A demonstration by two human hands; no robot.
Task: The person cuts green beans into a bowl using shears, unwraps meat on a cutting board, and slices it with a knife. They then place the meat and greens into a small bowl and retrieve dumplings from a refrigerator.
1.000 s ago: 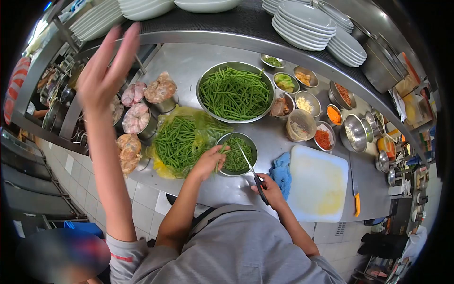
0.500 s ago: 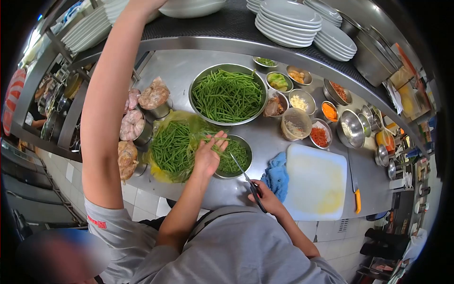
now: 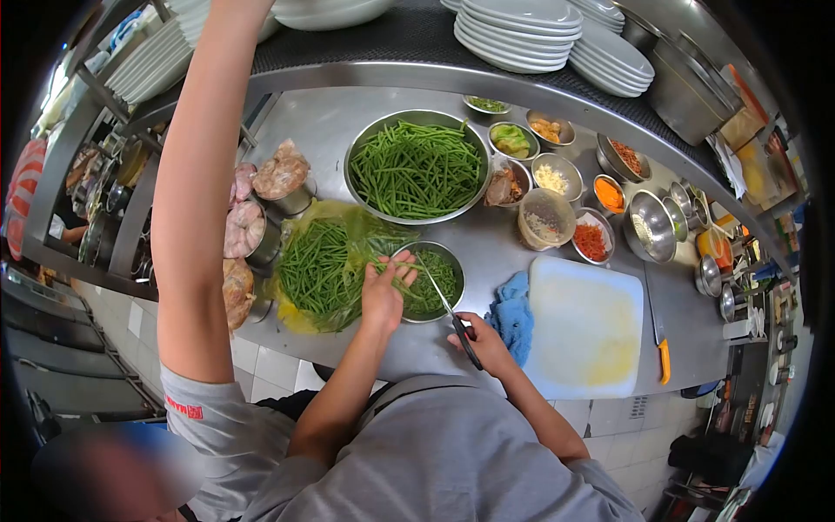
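My left hand (image 3: 385,294) is palm up, fingers curled around a few green beans (image 3: 404,271), just over the left rim of a small steel bowl (image 3: 463,283). Inside that bowl lie short green bean pieces (image 3: 432,291). Black-handled scissors (image 3: 466,341) are held in my right hand (image 3: 487,346); their blades point up and left over the bowl, tips close to the beans. To the left, an open yellowish plastic bag (image 3: 291,304) holds many long beans (image 3: 317,261). Behind, a large steel bowl (image 3: 351,174) is heaped with more long beans (image 3: 417,170).
A blue cloth (image 3: 511,320), white cutting board (image 3: 581,326) and orange-handled knife (image 3: 664,358) lie to the right. Behind them stand several ingredient bowls. Plates (image 3: 517,35) line the overhead shelf (image 3: 365,80). Another person's arm (image 3: 198,200) reaches up across the left side.
My left hand has drawn slightly nearer to me, and its fingers are more curled around the beans. The right hand with the scissors has shifted slightly. The view has tilted a little.
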